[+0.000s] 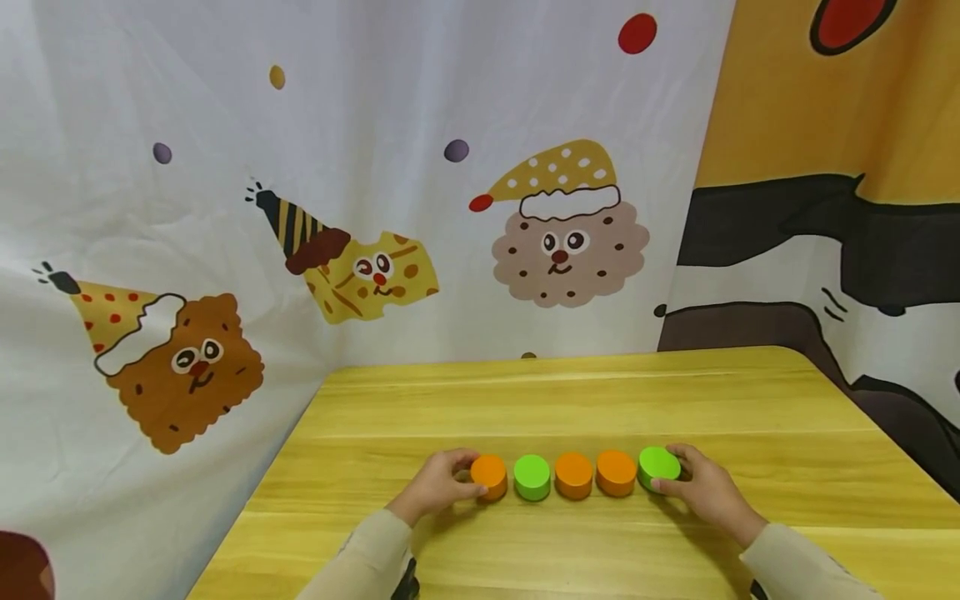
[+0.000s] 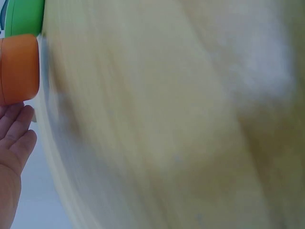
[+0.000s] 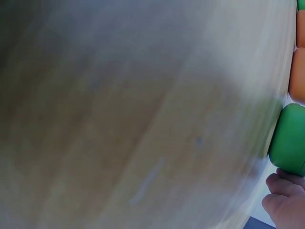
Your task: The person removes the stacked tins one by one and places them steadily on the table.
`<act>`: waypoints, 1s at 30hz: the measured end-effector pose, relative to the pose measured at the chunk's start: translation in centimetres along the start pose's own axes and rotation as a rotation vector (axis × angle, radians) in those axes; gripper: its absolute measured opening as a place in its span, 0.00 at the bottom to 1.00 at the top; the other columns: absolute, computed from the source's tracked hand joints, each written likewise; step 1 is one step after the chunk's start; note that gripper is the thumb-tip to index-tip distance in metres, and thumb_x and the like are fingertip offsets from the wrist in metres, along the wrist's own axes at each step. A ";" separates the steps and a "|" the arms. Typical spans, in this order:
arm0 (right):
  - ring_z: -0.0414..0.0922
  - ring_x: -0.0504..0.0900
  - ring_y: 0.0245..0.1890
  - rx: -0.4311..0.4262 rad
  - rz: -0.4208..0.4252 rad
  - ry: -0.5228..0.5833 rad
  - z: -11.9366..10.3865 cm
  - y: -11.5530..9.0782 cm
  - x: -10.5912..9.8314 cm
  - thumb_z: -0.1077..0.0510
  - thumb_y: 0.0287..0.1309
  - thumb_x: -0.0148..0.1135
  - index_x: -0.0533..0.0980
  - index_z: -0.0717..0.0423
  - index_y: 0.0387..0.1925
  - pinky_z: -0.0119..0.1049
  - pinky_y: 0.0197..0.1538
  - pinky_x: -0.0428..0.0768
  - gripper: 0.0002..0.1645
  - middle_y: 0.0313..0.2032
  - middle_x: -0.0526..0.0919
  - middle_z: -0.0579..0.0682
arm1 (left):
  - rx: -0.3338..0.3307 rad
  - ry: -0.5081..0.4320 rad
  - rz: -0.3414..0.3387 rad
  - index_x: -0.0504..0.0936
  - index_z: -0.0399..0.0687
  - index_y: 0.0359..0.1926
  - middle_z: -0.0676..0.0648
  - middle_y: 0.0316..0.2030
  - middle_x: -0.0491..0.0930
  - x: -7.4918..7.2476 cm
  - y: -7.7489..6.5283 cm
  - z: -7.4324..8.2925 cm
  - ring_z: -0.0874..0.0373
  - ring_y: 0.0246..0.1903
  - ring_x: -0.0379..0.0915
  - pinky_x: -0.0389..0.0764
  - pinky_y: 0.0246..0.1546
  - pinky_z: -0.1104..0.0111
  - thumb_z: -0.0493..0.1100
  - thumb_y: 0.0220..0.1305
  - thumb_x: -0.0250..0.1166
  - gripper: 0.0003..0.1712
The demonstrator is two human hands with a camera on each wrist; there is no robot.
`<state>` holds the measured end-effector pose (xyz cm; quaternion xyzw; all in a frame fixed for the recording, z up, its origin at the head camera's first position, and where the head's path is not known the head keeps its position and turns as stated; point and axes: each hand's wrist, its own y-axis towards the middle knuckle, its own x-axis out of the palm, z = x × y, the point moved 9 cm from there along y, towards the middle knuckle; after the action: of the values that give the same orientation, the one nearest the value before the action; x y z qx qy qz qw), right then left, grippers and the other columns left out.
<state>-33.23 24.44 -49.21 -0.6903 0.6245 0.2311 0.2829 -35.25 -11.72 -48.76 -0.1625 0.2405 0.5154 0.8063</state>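
Observation:
Short round blocks stand in a row across the wooden table (image 1: 570,554). At the row's left end, my left hand (image 1: 442,482) grips an orange round block (image 1: 489,475) from its outer side, thumb in front and fingers behind. My right hand (image 1: 705,487) likewise holds the green round block (image 1: 660,467) at the right end. Between them stand another green block (image 1: 532,477), an orange block (image 1: 573,475) and one more orange block (image 1: 616,472). In the left wrist view the fingers (image 2: 19,125) are against the orange block (image 2: 19,69); the right wrist view shows fingers (image 3: 281,186) at the green block (image 3: 289,138).
Behind the table hangs a white curtain (image 1: 375,125) printed with cartoon biscuits and cheese. On the right it turns to an orange and black print (image 1: 825,125). Bare wood lies behind and in front of the row.

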 end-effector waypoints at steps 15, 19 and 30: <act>0.68 0.65 0.58 -0.013 0.004 -0.023 -0.4 -0.1 0.3 0.41 0.50 0.65 0.57 0.74 0.62 0.60 0.55 0.68 0.52 0.60 0.62 0.75 | -0.010 0.036 -0.003 0.73 0.33 0.56 0.39 0.51 0.77 0.5 0.3 -0.2 0.45 0.54 0.72 0.72 0.55 0.56 0.43 0.51 0.71 0.33; 0.68 0.65 0.58 -0.007 0.000 -0.021 -0.5 -0.1 0.4 0.41 0.50 0.65 0.57 0.74 0.62 0.60 0.55 0.69 0.52 0.60 0.62 0.74 | -0.005 0.036 0.004 0.73 0.33 0.56 0.38 0.51 0.77 0.3 0.2 -0.2 0.45 0.53 0.72 0.73 0.54 0.56 0.42 0.51 0.71 0.32; 0.70 0.61 0.59 0.006 -0.017 -0.018 -0.5 -0.2 0.7 0.38 0.50 0.64 0.53 0.76 0.64 0.62 0.57 0.65 0.57 0.61 0.58 0.75 | 0.012 0.039 0.024 0.67 0.31 0.60 0.34 0.53 0.74 0.5 -0.5 -0.1 0.41 0.54 0.71 0.70 0.57 0.51 0.40 0.51 0.71 0.37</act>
<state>-32.97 23.64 -49.27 -0.6928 0.6166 0.2330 0.2924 -34.64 -11.62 -49.09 -0.1648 0.2611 0.5203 0.7962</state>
